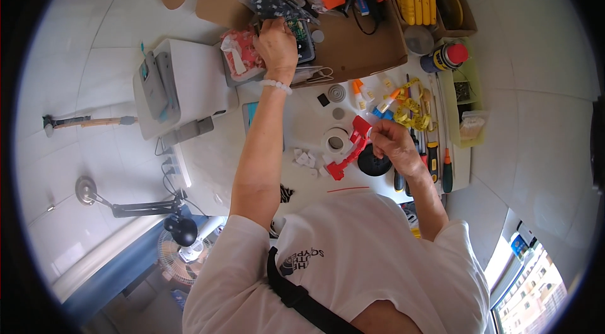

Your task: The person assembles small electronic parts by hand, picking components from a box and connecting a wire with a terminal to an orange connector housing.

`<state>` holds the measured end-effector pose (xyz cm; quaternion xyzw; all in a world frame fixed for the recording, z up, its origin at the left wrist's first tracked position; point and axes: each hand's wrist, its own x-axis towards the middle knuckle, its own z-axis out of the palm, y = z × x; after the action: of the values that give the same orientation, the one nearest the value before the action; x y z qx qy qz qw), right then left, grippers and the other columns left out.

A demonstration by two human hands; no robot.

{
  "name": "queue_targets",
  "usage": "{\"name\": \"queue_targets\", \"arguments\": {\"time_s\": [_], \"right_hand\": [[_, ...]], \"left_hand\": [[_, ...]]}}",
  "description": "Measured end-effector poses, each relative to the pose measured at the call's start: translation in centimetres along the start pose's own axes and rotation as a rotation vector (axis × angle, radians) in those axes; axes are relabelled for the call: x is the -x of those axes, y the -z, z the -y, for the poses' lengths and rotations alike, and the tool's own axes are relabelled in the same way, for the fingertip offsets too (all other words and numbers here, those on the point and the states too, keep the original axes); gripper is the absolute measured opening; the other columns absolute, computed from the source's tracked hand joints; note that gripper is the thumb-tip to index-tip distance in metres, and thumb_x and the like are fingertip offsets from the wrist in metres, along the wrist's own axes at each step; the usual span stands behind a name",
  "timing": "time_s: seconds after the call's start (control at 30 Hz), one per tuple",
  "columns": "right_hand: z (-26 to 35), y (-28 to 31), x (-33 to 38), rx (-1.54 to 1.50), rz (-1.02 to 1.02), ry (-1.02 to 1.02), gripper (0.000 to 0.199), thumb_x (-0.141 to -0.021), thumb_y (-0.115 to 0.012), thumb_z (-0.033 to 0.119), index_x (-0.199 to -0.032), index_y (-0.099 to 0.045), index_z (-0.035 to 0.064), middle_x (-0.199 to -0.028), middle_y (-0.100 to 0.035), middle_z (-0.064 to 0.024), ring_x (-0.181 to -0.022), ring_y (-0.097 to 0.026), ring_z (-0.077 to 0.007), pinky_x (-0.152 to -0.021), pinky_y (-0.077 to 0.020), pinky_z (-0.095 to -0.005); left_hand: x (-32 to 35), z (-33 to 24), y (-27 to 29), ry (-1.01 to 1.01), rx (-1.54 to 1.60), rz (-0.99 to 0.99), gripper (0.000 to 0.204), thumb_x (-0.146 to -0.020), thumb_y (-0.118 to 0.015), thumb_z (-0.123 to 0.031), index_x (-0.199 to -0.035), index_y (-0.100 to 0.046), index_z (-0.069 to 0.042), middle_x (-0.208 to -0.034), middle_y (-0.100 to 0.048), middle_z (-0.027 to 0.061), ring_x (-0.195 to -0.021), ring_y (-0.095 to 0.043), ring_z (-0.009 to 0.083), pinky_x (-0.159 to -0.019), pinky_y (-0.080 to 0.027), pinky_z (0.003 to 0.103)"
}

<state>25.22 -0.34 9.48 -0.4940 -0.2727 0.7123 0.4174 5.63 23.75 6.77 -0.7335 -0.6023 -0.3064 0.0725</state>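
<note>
My left hand [276, 47], with a white bead bracelet on its wrist, reaches into the cardboard box [359, 57] at the back. Its fingers are curled down among a green circuit board [298, 30] and a clear bag of small dark parts [270, 4]; what they grip is hidden. Over the table, my right hand [396, 145] is closed in a pinch on the upper end of a long red plastic piece [357, 148]. That piece lies slanted beside a white tape roll [335, 140] and a round black object [374, 162].
Glue bottles [359, 96] and a yellow tape measure [413, 110] lie behind my right hand. Screwdrivers [447, 170] line the right side, near a spray can [444, 57] and a green tray [469, 101]. A white box-shaped device [195, 85] stands left; a pink-and-white pack [241, 55] is beside my left hand.
</note>
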Motion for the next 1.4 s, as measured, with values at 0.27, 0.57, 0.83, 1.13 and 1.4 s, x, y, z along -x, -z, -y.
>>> {"name": "queue_targets", "arguments": {"time_s": [0.27,0.57,0.83,1.13,1.4], "right_hand": [[-0.4,0.6,-0.4,-0.024,0.017,-0.007,0.006,-0.086,-0.052,0.004,-0.082,-0.051,-0.0001,-0.067,-0.048,-0.0011,-0.056,-0.044,-0.0070,-0.049,-0.0384,-0.0214],[-0.4,0.4,-0.7,-0.041,-0.029,-0.005,0.007,-0.085,-0.049,0.002,-0.078,-0.051,0.0003,-0.062,-0.046,-0.0023,-0.051,-0.043,-0.0090,-0.048,-0.0369,-0.0227],[-0.4,0.8,-1.4,-0.105,-0.041,-0.003,0.007,-0.085,-0.049,0.002,-0.078,-0.050,-0.0001,-0.066,-0.047,-0.0019,-0.054,-0.041,-0.0083,-0.049,-0.0360,-0.0222],[0.0,1.2,-2.3,0.037,-0.141,0.035,0.009,-0.085,-0.052,0.007,-0.079,-0.051,0.0004,-0.063,-0.047,-0.0001,-0.053,-0.040,-0.0063,-0.049,-0.0351,-0.0215],[4.2,-1.5,-4.4,0.522,-0.130,0.322,0.009,-0.081,-0.055,0.007,-0.082,-0.054,-0.0022,-0.068,-0.057,-0.0098,-0.058,-0.051,-0.0149,-0.057,-0.0438,-0.0279]], "left_hand": [[0.6,0.0,-0.2,-0.063,-0.069,0.028,0.008,-0.064,-0.062,-0.003,-0.071,-0.060,-0.007,-0.074,-0.058,0.0085,-0.071,-0.058,0.0304,-0.064,-0.043,0.041],[1.0,-0.6,0.4,-0.100,-0.120,0.103,0.006,-0.062,-0.064,-0.003,-0.067,-0.063,-0.005,-0.078,-0.058,0.0090,-0.080,-0.056,0.0286,-0.062,-0.047,0.041],[1.4,-0.7,0.6,-0.140,-0.126,0.084,0.002,-0.065,-0.065,-0.005,-0.063,-0.064,-0.004,-0.085,-0.056,0.0086,-0.084,-0.053,0.0279,-0.061,-0.049,0.038],[2.3,-3.9,3.3,-0.092,0.204,0.008,0.006,-0.073,-0.064,-0.008,-0.074,-0.064,-0.003,-0.073,-0.057,0.0079,-0.062,-0.057,0.0249,-0.054,-0.046,0.037],[8.1,-5.8,8.5,1.101,1.499,0.497,0.013,-0.090,-0.051,-0.013,-0.090,-0.057,-0.001,-0.084,-0.062,0.0080,-0.067,-0.060,0.0182,-0.064,-0.052,0.030]]}}
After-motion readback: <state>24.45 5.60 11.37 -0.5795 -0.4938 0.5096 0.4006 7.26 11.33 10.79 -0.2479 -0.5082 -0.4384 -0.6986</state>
